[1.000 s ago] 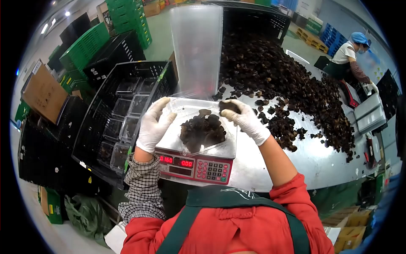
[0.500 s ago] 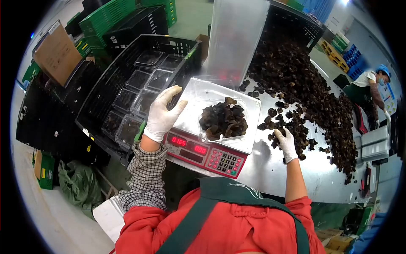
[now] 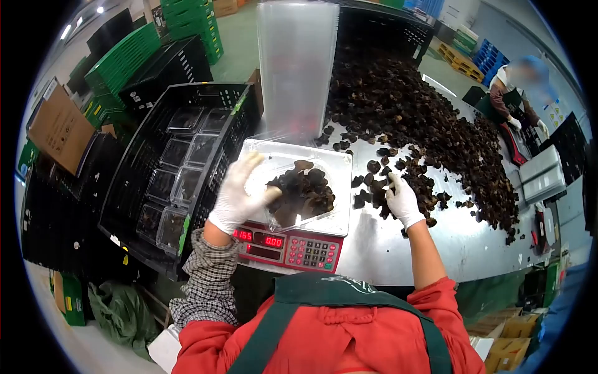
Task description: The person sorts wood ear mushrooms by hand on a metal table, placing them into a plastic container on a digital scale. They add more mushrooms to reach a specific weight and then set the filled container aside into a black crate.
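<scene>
Mushrooms [image 3: 302, 190], dark and dried, fill a clear tray [image 3: 325, 215] on the scale [image 3: 293, 247] at the near edge of a steel bench [image 3: 386, 252]. The gloved left hand [image 3: 240, 199] is at the tray's left rim, too blurred to tell if it grips, and the gloved right hand [image 3: 402, 201] lies fingers-together on loose pieces just right of the scale, its hold unclear too. A broad heap [image 3: 411, 118] of the same covers the bench behind, beside a tall stack of clear plastic [image 3: 296, 68]; left of the bench stands a black crate [image 3: 140, 159] of filled trays, green crates [image 3: 124, 59] beyond it, and another person [image 3: 517, 93] works at the far end.
</scene>
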Tool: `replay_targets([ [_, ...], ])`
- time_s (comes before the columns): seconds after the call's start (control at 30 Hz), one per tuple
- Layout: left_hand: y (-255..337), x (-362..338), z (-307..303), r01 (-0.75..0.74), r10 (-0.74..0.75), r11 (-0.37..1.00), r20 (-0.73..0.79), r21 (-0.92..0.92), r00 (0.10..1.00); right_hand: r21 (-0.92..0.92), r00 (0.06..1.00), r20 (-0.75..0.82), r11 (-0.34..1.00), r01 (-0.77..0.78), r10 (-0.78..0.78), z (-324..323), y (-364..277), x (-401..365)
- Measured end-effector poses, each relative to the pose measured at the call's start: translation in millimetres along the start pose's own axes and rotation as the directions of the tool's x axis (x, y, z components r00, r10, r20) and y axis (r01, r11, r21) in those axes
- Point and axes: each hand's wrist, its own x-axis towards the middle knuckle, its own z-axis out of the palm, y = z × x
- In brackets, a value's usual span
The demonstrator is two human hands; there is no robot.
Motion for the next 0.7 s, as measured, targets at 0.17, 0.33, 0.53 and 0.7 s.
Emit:
replay_targets([
  [0.17, 26.6, 21.0, 42.9, -0.172, 0.122, 0.976, 0.316, 0.135, 0.941, -0.219, 0.993, 0.122, 0.975, 0.032, -0.005, 5.3, -25.4, 5.4],
  [0.33, 16.4, 18.7, 59.6, -0.252, 0.219, 0.967, 0.432, 0.021, 0.875, 0.197, 0.964, -0.003, 0.945, 0.260, -0.264, 2.4, -60.8, 17.3],
  [0.53, 15.8, 22.1, 54.9, -0.257, 0.246, 0.966, 0.384, -0.022, 0.890, 0.562, 0.970, 0.063, 0.812, 0.159, -0.234, 2.7, -96.2, 59.4],
  [0.7, 14.5, 12.2, 7.5, -0.138, 0.149, 0.987, 0.144, -0.082, 0.978, 0.680, 0.967, 0.192, 0.733, -0.006, -0.170, 14.4, -102.0, 102.5],
])
